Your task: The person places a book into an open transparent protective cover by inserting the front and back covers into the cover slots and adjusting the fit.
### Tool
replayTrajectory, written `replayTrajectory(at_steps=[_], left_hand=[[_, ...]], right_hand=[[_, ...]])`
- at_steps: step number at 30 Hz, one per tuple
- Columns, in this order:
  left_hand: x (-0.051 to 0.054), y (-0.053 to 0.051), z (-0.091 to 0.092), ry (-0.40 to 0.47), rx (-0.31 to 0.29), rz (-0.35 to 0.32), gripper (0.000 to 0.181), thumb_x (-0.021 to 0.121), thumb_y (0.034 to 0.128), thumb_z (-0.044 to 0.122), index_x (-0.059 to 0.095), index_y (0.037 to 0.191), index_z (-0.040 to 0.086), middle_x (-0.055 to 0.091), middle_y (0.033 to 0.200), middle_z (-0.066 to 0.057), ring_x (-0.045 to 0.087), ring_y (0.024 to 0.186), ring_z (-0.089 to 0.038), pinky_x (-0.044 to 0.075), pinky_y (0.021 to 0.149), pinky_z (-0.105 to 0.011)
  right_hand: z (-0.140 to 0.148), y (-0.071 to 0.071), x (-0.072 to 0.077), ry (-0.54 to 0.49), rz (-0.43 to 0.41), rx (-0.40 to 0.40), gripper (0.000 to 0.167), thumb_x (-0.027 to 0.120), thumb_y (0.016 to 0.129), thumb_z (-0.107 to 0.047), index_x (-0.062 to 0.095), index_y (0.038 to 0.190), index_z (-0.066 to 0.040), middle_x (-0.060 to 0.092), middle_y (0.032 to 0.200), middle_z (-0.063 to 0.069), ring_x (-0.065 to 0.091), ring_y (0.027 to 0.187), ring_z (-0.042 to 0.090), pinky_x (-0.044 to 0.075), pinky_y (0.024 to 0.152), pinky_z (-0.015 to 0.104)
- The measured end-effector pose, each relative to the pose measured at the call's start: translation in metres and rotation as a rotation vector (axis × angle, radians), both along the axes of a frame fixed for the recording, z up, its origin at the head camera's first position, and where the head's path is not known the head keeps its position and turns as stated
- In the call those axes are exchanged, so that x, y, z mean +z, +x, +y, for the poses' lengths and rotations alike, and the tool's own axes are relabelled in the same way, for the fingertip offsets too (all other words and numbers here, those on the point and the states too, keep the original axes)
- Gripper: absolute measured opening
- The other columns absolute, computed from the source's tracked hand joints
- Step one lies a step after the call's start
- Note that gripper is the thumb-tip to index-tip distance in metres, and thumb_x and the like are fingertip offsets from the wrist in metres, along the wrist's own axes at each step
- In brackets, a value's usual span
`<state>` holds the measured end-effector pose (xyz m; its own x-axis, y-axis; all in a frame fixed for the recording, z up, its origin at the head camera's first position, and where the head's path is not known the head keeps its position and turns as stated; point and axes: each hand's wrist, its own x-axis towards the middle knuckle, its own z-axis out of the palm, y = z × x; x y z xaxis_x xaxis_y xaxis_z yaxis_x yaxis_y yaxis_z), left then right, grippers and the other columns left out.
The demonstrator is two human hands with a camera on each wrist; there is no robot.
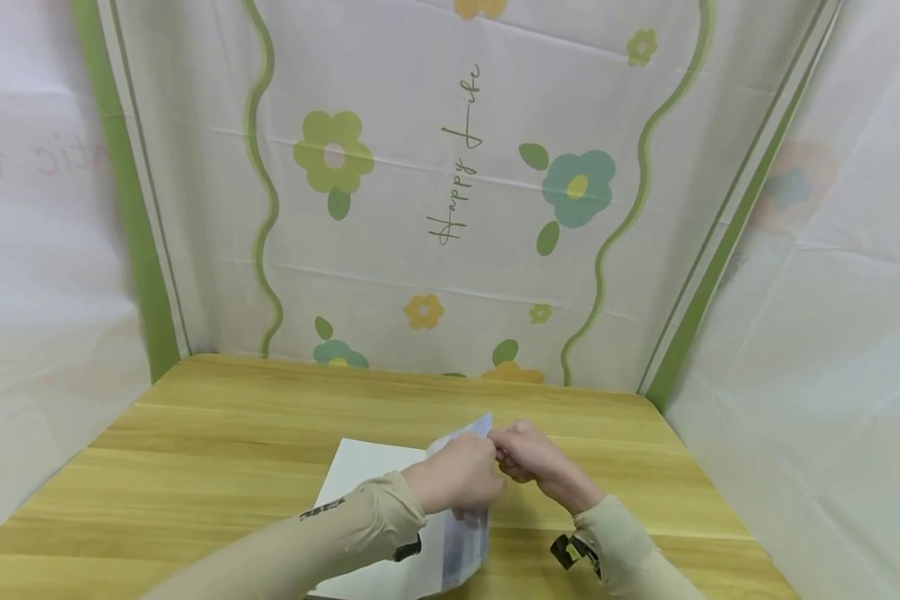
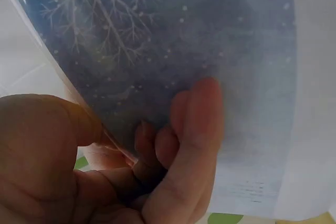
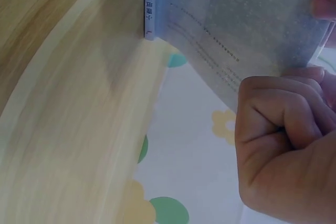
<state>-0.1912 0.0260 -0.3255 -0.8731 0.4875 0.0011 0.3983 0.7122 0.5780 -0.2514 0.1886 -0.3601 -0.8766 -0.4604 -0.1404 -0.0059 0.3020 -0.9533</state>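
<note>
A book with white pages (image 1: 371, 467) lies open on the table, its blue, snow-speckled cover (image 1: 465, 546) lifted at the right side. My left hand (image 1: 461, 473) reaches across the book and grips the raised cover's edge, thumb on one side and fingers curled on the other. Pale branches and small print mark the cover flap (image 2: 252, 98) in the left wrist view. Close beside it, my right hand (image 1: 534, 457) pinches the same edge with its fingers curled in. The right wrist view shows the book's narrow spine (image 3: 149, 14) with printed characters. Part of the right fingertips is hidden.
Beneath the book is a wood-grain table (image 1: 217, 450). A white curtain (image 1: 397, 250) with printed flowers hangs behind the table's far edge, and pale sheets (image 1: 832, 375) hang along both sides.
</note>
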Motion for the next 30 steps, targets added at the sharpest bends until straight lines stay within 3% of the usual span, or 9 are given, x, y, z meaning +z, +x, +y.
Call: replayTrajectory(at_steps=[4, 11, 17, 21, 27, 30], left_hand=[[0.001, 0.0, 0.0, 0.045, -0.018, -0.018, 0.043, 0.054, 0.0884, 0.003, 0.041, 0.048, 0.012, 0.035, 0.035, 0.006, 0.055, 0.033, -0.013, 0.037, 0.032, -0.018], [0.004, -0.001, -0.003, 0.231, -0.073, -0.118, 0.044, 0.05, 0.0972, 0.004, 0.045, 0.053, 0.008, 0.05, 0.042, -0.004, 0.062, 0.043, -0.018, 0.051, 0.042, -0.024], [-0.001, -0.002, -0.008, 0.355, -0.086, -0.11, 0.033, 0.049, 0.0982, 0.004, 0.046, 0.066, 0.007, 0.051, 0.053, -0.005, 0.063, 0.049, -0.021, 0.049, 0.043, -0.024], [-0.007, -0.002, -0.012, 0.432, -0.087, -0.12, 0.031, 0.047, 0.0989, 0.004, 0.044, 0.069, 0.008, 0.047, 0.056, -0.003, 0.062, 0.052, -0.026, 0.046, 0.043, -0.022], [-0.01, 0.002, -0.023, 0.508, -0.06, -0.153, 0.029, 0.046, 0.0988, 0.005, 0.046, 0.07, 0.008, 0.046, 0.06, -0.002, 0.055, 0.051, -0.017, 0.056, 0.052, -0.03], [-0.013, 0.003, -0.029, 0.535, -0.041, -0.168, 0.028, 0.046, 0.0983, 0.005, 0.048, 0.071, 0.006, 0.049, 0.063, -0.004, 0.059, 0.057, -0.018, 0.058, 0.056, -0.033]], right_hand=[[0.002, 0.0, 0.003, -0.009, 0.007, -0.011, 0.036, 0.052, 0.089, -0.009, 0.04, 0.055, -0.012, 0.027, 0.047, -0.006, 0.018, 0.042, 0.008, 0.016, 0.039, 0.021], [0.004, 0.0, 0.012, -0.033, 0.017, -0.053, 0.034, 0.057, 0.086, -0.011, 0.043, 0.055, -0.011, 0.029, 0.046, -0.007, 0.019, 0.041, 0.007, 0.017, 0.039, 0.02], [0.006, -0.001, 0.016, -0.078, 0.023, -0.042, 0.037, 0.06, 0.09, -0.014, 0.044, 0.057, -0.009, 0.03, 0.048, -0.006, 0.019, 0.043, 0.007, 0.017, 0.04, 0.021], [0.007, 0.0, 0.018, -0.097, 0.009, -0.014, 0.043, 0.065, 0.093, -0.022, 0.043, 0.058, -0.009, 0.028, 0.048, -0.006, 0.017, 0.042, 0.007, 0.017, 0.041, 0.021], [0.006, 0.001, 0.017, -0.05, 0.025, 0.036, 0.053, 0.064, 0.095, -0.043, 0.042, 0.063, -0.008, 0.029, 0.05, -0.001, 0.021, 0.044, 0.01, 0.02, 0.043, 0.023], [0.005, 0.001, 0.014, -0.012, 0.043, 0.049, 0.056, 0.062, 0.095, -0.048, 0.043, 0.065, -0.006, 0.031, 0.051, 0.0, 0.025, 0.045, 0.012, 0.023, 0.044, 0.024]])
